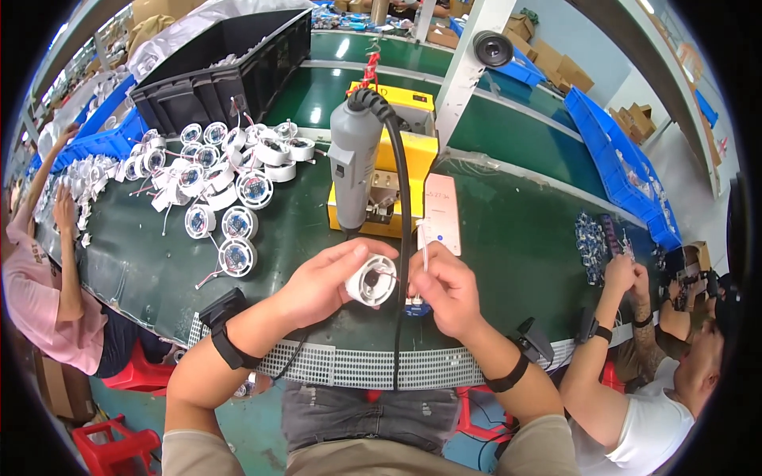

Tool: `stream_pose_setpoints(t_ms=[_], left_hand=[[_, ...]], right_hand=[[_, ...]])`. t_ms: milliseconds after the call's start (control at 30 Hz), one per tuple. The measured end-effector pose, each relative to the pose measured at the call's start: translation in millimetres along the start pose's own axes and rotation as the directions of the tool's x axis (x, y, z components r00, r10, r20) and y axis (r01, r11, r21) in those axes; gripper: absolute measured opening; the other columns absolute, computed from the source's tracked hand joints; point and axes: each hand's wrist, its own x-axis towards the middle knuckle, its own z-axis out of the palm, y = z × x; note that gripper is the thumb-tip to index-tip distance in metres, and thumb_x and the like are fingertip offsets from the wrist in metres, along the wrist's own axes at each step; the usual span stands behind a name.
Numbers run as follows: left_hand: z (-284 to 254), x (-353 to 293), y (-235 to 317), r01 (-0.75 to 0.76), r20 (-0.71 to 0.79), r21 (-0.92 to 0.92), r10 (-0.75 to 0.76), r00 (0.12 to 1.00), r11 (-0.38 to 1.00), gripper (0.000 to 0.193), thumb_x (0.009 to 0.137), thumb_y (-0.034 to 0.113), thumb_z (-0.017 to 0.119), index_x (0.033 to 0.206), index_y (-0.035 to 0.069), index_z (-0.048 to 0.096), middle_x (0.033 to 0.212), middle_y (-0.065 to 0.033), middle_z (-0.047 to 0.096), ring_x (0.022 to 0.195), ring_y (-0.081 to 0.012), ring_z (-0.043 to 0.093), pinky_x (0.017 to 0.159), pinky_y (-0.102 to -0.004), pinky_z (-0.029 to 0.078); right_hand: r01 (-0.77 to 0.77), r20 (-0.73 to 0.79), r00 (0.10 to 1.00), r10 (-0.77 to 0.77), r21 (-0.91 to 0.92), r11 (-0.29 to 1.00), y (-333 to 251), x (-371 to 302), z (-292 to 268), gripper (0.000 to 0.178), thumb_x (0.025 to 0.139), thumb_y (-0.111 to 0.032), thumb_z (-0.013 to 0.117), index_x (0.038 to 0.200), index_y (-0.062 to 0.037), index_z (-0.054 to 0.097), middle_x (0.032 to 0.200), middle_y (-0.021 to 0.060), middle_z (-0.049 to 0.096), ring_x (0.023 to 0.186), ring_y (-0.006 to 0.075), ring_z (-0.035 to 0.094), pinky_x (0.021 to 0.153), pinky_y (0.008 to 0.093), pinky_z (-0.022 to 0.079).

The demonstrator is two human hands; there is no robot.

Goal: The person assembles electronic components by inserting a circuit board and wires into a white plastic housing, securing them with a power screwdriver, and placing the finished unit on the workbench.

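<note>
My left hand (337, 278) is closed around a round white plastic housing (373, 283), whose open face with a dark centre is tilted towards me. The fingers of my right hand (446, 292) are pinched on a thin white wire (424, 244) that sticks up above them. A small blue circuit board (417, 308) shows just under those fingers; whether they touch it I cannot tell. Above the housing hangs a grey electric screwdriver (354, 159). Its black cable (404, 198) drops in front of the gap between my hands.
Several white housings with blue boards (238, 226) lie in a heap at left. A black crate (238, 79) stands behind them. Beyond my hands are a yellow fixture (397, 166) and a pink flat panel (442, 210). Co-workers sit at both sides; blue bins (623, 166) stand at right.
</note>
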Motion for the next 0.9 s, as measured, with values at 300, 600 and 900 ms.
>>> stream_pose_setpoints(t_ms=[300, 600, 900], left_hand=[[-3, 1, 2, 0.143, -0.068, -0.089, -0.149, 0.986, 0.986, 0.050, 0.103, 0.034, 0.036, 0.133, -0.005, 0.047, 0.117, -0.0123, 0.062, 0.105, -0.0215, 0.063, 0.091, -0.0391, 0.051], [0, 3, -2, 0.128, -0.126, -0.042, -0.132, 0.983, 0.991, 0.044, 0.103, 0.030, 0.037, 0.133, -0.001, 0.048, 0.111, -0.0098, 0.063, 0.099, -0.0192, 0.064, 0.081, -0.0352, 0.056], [4, 3, -2, 0.123, -0.128, 0.052, -0.116, 0.985, 0.991, 0.048, 0.104, 0.035, 0.036, 0.135, 0.000, 0.046, 0.109, -0.0089, 0.063, 0.091, -0.0175, 0.064, 0.071, -0.0315, 0.055]], right_hand=[[-0.154, 0.035, 0.988, 0.152, 0.063, 0.986, -1, 1, 2, 0.018, 0.091, -0.011, 0.062, 0.079, 0.0023, 0.063, 0.078, 0.0046, 0.056, 0.071, 0.0121, 0.053, 0.063, 0.0257, 0.042], [-0.075, 0.116, 0.987, 0.107, -0.254, 0.964, -15, 1, 13, 0.016, 0.085, -0.009, 0.065, 0.075, 0.0025, 0.060, 0.082, 0.0067, 0.051, 0.073, 0.0180, 0.052, 0.064, 0.0299, 0.041], [-0.056, 0.123, 0.989, 0.079, -0.181, 0.982, -9, -2, 16, 0.018, 0.089, -0.012, 0.062, 0.076, -0.0001, 0.060, 0.087, 0.0059, 0.049, 0.077, 0.0170, 0.051, 0.068, 0.0291, 0.041]])
